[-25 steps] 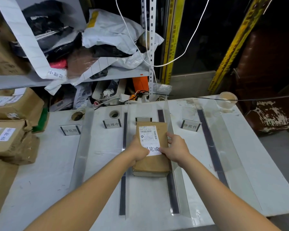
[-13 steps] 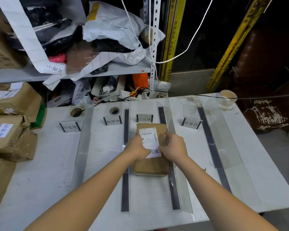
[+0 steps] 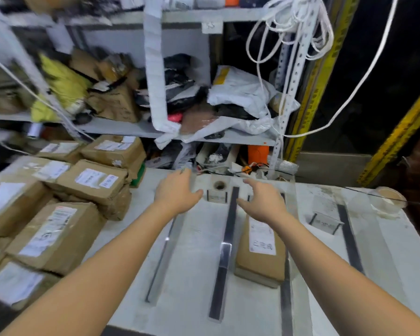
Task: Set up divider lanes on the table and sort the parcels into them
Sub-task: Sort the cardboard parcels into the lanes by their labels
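Brown cardboard parcel (image 3: 260,260) lies flat on my desk (image 3: 194,238), in the lane between two dark divider strips (image 3: 224,241). Its white label (image 3: 262,238) faces up, the large characters too blurred to read. My left hand (image 3: 177,194) and right hand (image 3: 262,202) hover over the far end, fingers loose, gripping nothing. The small sign card (image 3: 217,196) there is unreadable. Labelled boxes (image 3: 58,229) are stacked at my left.

Dividers (image 3: 227,238): clear strips on dark bases, upright, lengthwise on table (image 3: 194,251).
Parcel (image 3: 260,260): brown box, white label on top, flat in lane between two dividers.
Parcel stack (image 3: 58,229): brown labelled boxes, table's left side.
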`<state>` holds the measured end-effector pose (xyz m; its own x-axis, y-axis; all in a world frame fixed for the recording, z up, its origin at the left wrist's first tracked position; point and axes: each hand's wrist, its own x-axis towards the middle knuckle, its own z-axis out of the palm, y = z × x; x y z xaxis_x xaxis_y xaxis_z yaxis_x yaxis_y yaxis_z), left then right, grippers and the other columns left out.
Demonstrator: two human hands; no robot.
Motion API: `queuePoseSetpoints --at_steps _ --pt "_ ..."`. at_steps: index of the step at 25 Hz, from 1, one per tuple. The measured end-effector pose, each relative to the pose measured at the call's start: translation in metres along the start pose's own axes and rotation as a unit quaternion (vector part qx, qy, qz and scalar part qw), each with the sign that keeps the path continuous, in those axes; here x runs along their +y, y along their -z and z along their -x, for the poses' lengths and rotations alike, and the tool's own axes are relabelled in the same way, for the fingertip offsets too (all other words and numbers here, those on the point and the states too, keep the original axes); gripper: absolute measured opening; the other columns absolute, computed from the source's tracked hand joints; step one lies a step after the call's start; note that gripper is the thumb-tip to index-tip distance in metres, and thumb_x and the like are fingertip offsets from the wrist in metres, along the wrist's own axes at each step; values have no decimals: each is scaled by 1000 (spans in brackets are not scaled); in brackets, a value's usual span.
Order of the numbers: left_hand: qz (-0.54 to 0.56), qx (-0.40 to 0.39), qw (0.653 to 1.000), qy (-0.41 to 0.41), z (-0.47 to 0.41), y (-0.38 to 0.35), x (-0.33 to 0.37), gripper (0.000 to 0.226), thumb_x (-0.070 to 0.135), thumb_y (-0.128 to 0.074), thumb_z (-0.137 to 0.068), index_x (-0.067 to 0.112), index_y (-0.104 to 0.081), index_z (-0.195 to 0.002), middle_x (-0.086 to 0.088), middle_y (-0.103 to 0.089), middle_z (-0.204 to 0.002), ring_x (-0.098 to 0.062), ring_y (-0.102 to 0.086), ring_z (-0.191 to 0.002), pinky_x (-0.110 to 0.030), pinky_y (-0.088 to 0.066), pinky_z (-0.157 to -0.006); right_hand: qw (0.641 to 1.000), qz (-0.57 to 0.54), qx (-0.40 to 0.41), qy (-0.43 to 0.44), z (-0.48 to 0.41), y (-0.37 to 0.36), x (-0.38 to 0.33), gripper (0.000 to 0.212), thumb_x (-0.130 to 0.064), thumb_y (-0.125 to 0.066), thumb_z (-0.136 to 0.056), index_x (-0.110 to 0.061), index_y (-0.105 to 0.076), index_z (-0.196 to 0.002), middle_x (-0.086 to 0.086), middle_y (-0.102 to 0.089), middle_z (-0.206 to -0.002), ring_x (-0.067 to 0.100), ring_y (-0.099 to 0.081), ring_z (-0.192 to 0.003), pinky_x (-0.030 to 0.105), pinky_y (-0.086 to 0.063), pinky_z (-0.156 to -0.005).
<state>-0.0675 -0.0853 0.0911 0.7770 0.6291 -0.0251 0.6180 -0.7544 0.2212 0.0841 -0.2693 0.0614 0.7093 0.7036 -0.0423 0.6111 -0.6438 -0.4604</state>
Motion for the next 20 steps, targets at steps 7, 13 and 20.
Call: queuePoseSetpoints --at_steps 7,13,20 --pt "-46 56 995 68 37 48 -123 59 59 -56 -92 19 -49 -134 -5 -58 -131 -28 -58 -116 -40 -49 -80 996 39 -14 84 -13 -28 -111 71 -49 -67 -86 -30 -44 -150 1 -62 -140 26 -56 -128 39 -52 -87" --pt "-53 63 992 91 52 75 -248 53 56 -52 -94 23 -48 -135 -3 -57 -134 -28 -56 -122 -41 -51 -85 993 68 -16 96 -18 -77 -226 64 -45 -65 -89 -27 -48 -148 1 -62 -140 26 -56 -128 41 -53 -95" --pt "-59 47 991 106 53 107 -376 59 53 -60 -91 23 -45 -141 -4 -58 -128 -26 -58 -116 -38 -53 -82 993 43 -29 111 -35 -138 -354 66 -47 -66 -88 -27 -47 -148 -1 -60 -142 24 -56 -129 39 -52 -95"
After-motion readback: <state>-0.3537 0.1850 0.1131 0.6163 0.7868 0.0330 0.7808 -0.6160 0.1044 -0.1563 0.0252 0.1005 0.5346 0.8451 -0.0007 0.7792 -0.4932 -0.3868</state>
